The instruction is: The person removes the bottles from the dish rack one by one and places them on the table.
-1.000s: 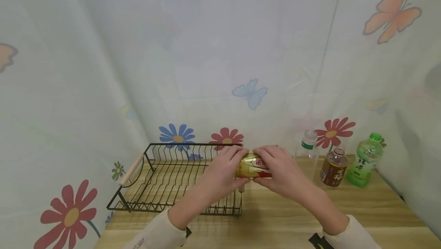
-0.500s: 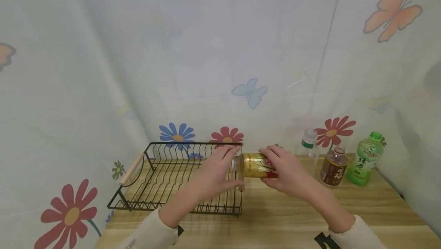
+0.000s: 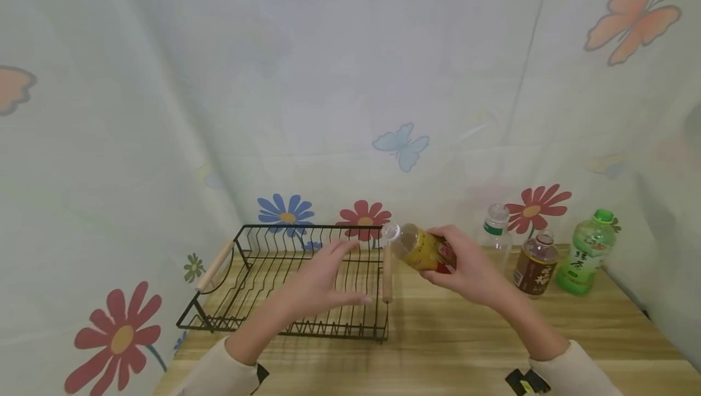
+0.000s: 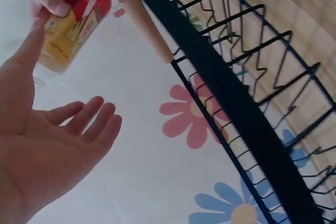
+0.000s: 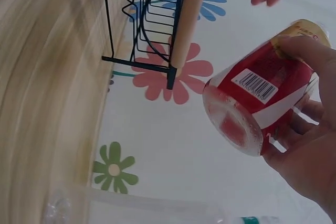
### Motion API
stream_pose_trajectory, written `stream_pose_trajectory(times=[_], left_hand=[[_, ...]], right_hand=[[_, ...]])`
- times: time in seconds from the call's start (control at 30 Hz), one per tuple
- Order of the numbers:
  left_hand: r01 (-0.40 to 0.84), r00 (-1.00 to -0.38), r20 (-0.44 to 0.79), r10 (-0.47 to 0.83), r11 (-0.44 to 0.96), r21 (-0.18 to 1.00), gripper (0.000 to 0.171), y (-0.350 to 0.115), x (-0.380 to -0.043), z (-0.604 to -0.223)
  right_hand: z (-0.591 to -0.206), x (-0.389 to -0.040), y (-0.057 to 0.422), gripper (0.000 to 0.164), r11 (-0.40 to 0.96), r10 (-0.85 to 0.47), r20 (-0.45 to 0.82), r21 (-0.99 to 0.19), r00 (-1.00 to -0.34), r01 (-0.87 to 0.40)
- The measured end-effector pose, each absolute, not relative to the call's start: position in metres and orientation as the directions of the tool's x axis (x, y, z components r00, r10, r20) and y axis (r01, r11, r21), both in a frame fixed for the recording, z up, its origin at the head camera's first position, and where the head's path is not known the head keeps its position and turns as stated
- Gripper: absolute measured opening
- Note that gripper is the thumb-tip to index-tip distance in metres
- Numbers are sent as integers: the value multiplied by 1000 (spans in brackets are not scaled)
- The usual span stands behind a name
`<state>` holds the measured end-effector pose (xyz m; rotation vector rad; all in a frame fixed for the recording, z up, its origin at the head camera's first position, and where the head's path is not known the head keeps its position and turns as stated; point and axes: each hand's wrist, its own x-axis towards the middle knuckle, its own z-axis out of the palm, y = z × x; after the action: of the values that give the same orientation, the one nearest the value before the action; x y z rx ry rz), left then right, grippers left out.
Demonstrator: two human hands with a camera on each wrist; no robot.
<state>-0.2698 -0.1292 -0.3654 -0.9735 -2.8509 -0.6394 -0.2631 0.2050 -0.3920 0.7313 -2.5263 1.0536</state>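
My right hand (image 3: 468, 265) grips a plastic bottle (image 3: 420, 249) by its lower half. The bottle has a yellow and red label and leans with its clear neck up to the left. Its clear base and a barcode face the camera in the right wrist view, where fingers and thumb wrap the label (image 5: 273, 77). Over the black wire dish rack (image 3: 306, 336), my left hand (image 3: 312, 280) is spread, thumb apart from the fingers. Nothing lies in its palm in the left wrist view, and the bottle is beyond its fingertips.
The rack has wooden handles (image 3: 215, 265) at both ends and stands on the wooden table (image 3: 449, 347). At the right stand a clear bottle (image 3: 497, 238), a brown-labelled bottle (image 3: 535, 265) and a green bottle (image 3: 587, 253). A flower-printed curtain (image 3: 339, 79) hangs behind.
Both hands were on the bottle, which lay level. My left hand has let go and moved left. My right hand has drawn the bottle slightly right and tipped its neck up.
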Motion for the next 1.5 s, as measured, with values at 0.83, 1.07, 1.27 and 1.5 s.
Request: stream_pose_trajectory(times=[0.83, 1.07, 1.27, 1.5], left_hand=[[653, -676, -13, 736, 608, 451, 84, -163, -262, -428], [679, -647, -5, 762, 579, 452, 74, -165, -262, -440], [658, -653, -9, 758, 573, 489, 64, -166, -264, -444], [645, -669, 2, 743, 578, 500, 56, -164, -262, -447]], right_hand=[[-431, -294, 211, 74, 432, -198, 320, -820, -927, -375], [-443, -301, 211, 82, 413, -194, 272, -849, -943, -330], [-455, -308, 213, 80, 417, -181, 240, -860, -954, -295], [-476, -316, 217, 82, 415, -166, 208, -872, -964, -259]])
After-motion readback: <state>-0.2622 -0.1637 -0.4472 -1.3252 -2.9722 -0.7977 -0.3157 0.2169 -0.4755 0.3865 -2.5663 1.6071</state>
